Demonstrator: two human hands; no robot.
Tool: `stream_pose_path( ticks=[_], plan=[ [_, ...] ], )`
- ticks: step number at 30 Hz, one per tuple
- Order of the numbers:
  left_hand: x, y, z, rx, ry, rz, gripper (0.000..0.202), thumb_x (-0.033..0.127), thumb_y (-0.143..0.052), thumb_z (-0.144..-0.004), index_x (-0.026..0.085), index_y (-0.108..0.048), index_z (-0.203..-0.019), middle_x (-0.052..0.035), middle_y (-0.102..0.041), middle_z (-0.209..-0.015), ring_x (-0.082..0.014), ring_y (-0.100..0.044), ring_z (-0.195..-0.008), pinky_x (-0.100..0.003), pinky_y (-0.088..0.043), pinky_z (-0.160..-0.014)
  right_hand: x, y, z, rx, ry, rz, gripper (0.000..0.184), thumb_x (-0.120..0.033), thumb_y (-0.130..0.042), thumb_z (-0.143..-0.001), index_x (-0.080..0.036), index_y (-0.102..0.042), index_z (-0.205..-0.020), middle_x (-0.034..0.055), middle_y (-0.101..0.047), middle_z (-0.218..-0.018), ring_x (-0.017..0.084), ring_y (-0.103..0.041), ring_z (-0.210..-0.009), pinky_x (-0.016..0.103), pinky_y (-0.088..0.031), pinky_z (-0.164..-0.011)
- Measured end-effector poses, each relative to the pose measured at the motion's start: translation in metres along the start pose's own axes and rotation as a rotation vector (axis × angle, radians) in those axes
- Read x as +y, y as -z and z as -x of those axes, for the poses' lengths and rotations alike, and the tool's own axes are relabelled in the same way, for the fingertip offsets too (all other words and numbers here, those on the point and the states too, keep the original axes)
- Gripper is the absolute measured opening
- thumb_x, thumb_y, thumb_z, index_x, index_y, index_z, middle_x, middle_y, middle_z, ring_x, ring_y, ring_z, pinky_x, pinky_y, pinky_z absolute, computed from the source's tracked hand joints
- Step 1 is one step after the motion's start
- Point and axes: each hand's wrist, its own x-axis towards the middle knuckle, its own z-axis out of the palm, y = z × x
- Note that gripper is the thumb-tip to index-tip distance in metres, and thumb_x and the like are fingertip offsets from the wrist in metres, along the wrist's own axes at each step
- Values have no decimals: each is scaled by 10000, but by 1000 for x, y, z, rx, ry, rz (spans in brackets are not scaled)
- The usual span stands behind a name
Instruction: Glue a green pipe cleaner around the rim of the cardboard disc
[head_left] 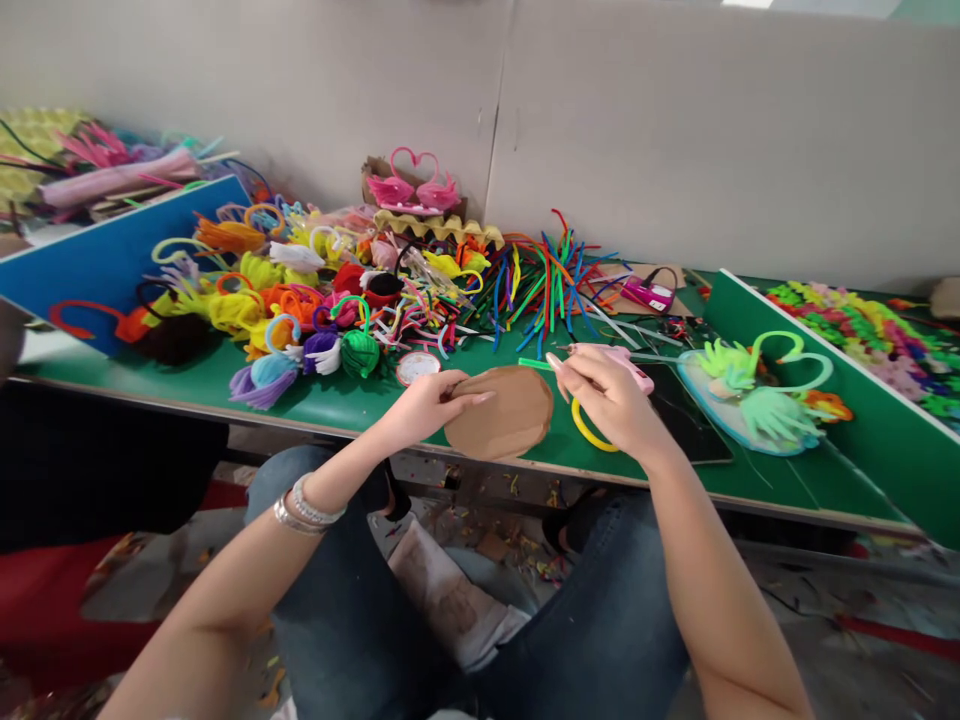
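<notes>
My left hand pinches the left edge of an oval piece of brown cardboard, thumb on top, at the table's front edge. To the right of it, my right hand is closed, with thumb and fingertips together. A short green strip ends at these fingertips; whether they grip it I cannot tell. Behind the right hand a pink tool shows in part, and below the hand curves a yellow fuzzy stem. A small round white lid-like disc lies behind my left hand.
Fuzzy swan-like figures and yarn-like bundles crowd the left. Colored pipe cleaners lie at the back. At right are a black tablet-like slab, a green swan pair and a green divider. A blue board stands left.
</notes>
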Motion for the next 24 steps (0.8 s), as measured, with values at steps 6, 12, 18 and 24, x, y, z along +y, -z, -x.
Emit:
stream_pose_path(
  ticks=[6, 12, 18, 24],
  plan=[
    [5, -2, 3, -32, -26, -121, 428, 535, -531, -815, 126, -651, -855, 26, -456, -618, -97, -372, -589, -217, -256, -507, 0, -10, 7, -37, 91, 160, 271, -366, -420, -937, -211, -512, -735, 9, -565, -683, 148, -505, -671, 289, -368, -687],
    [9, -4, 2, -23, -26, -109, 396, 499, -525, -826, 132, -648, -907, 14, -518, -654, -109, -412, -604, -221, -291, -523, 3, -15, 7, -102, 177, 310, 303, -327, -390, -948, -201, -533, -712, 16, -544, -667, 144, -510, -665, 265, -344, -641],
    [11, -4, 3, -23, -36, -123, 383, 495, -530, -828, 138, -646, -903, 8, -548, -667, -114, -427, -614, -222, -307, -533, 3, -15, 6, -102, 196, 361, 309, -323, -386, -945, -202, -549, -712, 20, -543, -668, 153, -522, -676, 267, -339, -634],
    [11, -4, 3, -13, -54, -128, 388, 504, -525, -830, 143, -651, -901, 3, -562, -682, -116, -441, -623, -221, -317, -541, 4, -16, 6, -84, 183, 362, 298, -309, -385, -941, -207, -568, -729, 26, -560, -673, 161, -527, -679, 274, -338, -633]
  ],
)
